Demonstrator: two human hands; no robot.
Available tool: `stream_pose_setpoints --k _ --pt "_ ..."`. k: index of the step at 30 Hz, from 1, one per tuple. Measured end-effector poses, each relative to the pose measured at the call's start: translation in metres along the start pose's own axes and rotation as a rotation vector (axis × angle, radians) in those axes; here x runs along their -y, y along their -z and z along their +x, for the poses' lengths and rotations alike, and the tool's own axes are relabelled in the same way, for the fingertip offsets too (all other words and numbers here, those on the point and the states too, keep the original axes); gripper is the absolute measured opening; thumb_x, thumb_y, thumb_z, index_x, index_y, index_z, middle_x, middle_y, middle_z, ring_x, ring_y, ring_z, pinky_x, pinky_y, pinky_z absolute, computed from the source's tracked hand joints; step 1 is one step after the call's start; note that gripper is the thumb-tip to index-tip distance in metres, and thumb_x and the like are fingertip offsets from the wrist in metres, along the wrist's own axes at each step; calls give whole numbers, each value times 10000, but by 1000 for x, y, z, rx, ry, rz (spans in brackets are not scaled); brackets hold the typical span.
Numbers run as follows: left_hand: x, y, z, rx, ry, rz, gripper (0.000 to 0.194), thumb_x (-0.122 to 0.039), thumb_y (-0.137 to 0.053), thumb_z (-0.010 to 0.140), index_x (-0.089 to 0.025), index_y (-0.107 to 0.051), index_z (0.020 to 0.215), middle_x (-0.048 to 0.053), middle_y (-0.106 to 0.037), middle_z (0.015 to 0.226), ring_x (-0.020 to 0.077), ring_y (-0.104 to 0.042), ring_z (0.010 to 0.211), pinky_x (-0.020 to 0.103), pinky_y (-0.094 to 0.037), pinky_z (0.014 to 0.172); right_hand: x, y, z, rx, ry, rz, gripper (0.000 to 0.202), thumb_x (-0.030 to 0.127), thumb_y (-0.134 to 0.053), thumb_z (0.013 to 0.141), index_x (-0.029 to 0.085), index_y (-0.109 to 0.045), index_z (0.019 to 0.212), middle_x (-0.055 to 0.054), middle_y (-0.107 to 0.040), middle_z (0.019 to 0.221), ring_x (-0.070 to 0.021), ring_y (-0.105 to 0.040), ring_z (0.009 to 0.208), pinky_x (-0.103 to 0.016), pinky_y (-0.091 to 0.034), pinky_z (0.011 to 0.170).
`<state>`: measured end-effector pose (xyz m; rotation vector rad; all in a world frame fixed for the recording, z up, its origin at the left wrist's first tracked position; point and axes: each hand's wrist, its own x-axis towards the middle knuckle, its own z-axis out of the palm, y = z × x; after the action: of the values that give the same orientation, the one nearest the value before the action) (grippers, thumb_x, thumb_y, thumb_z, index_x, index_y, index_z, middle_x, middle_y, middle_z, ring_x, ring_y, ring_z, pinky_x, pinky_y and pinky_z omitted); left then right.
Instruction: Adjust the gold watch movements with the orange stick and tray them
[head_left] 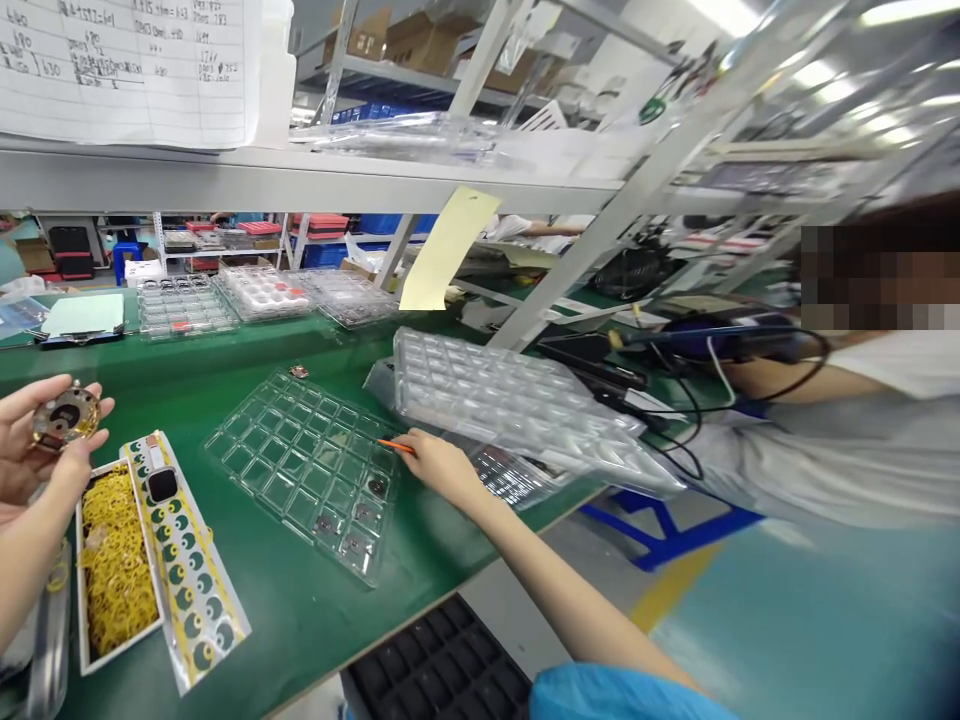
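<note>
At the left edge, my left hand [52, 460] grips a round watch-like module [66, 414] by its rim, its metallic face with a dark centre turned toward me. My right hand [439, 465] is closed on a thin orange stick-like tool [396, 446], whose kind I cannot make out. The tool's tip points left over the upper right part of a clear plastic compartment tray [300, 450]. Several dark round parts [377, 487] sit in the tray's lower right pockets. A small part [298, 371] lies beside the tray's far corner.
A white box [120, 580] of yellow rings stands beside a sticker sheet [191, 590] at left. Stacked clear trays [510, 400] lie right of my right hand. A black tray [442, 665] is below the table edge. A shelf beam [315, 185] crosses overhead; a co-worker sits at right.
</note>
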<state>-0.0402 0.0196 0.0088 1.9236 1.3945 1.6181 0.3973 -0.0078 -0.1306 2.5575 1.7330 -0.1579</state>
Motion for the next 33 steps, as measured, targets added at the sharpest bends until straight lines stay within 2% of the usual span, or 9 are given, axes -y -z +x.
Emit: stream_pose_setpoints --k 4,10,16,21,25,28,30,32,33 --pt "-5 -2 0 34 13 -25 452 -230 -704 819 -336 -623 1251 -48 -754 1096 153 -738 945 183 -592 785 -8 4 24 56 -22 -32 282 341 -584 959 169 -605 1181 -83 -618 1194 -205 -628 1021 -410 -546 874" --pt "-10 -4 1 84 112 -62 428 -328 -681 811 -296 -622 1234 8 -751 1115 197 -746 928 272 -609 804 -8 -1 40 98 -79 -57 297 348 -588 957 166 -598 1191 -83 -621 1181 -201 -635 998 -398 -554 850" --pt "-17 -12 0 201 233 -254 411 -338 -698 789 -220 -621 1175 59 -766 1065 227 -739 961 339 -598 881 -3 0 38 59 -97 -58 301 342 -591 955 162 -595 1196 -85 -619 1184 -202 -635 999 -403 -554 851" --pt "-8 -25 -4 305 268 -459 487 -366 -710 775 -218 -605 1228 76 -758 1077 266 -720 1027 377 -585 902 20 3 17 -90 -51 -38 281 334 -601 951 147 -605 1161 -74 -635 1130 -188 -643 953 -386 -562 821" --pt "-7 -36 -11 471 320 -459 360 -342 -670 777 -188 -701 1101 109 -733 1132 289 -703 1046 360 -593 846 73 15 -17 -307 175 51 142 160 -506 962 119 -637 999 -88 -652 996 -169 -653 823 -316 -551 718" --pt "-11 -42 -16 550 312 -425 252 -307 -663 749 -166 -759 934 116 -731 1067 275 -713 968 347 -596 819 126 39 -47 -432 497 165 243 106 -407 956 182 -628 1020 -75 -650 1059 -140 -651 828 -243 -530 701" --pt "-12 -43 -18 539 280 -395 217 -275 -675 732 -169 -775 893 103 -724 995 252 -716 915 339 -595 824 162 60 -66 -502 718 237 268 90 -374 954 205 -609 1010 -48 -652 987 -132 -643 841 -216 -518 709" --pt "-11 -41 -19 489 228 -354 183 -237 -678 731 -179 -786 867 90 -717 927 241 -714 871 329 -604 785 192 83 -83 -697 978 367 283 46 -358 936 182 -601 991 -49 -641 867 -145 -622 758 -228 -496 637" --pt "-11 -39 -19 454 195 -334 167 -220 -668 745 -185 -790 854 88 -717 906 241 -711 857 327 -607 762 204 94 -90 -781 1039 374 294 19 -353 916 178 -598 947 -46 -628 817 -154 -601 712 -240 -476 595"
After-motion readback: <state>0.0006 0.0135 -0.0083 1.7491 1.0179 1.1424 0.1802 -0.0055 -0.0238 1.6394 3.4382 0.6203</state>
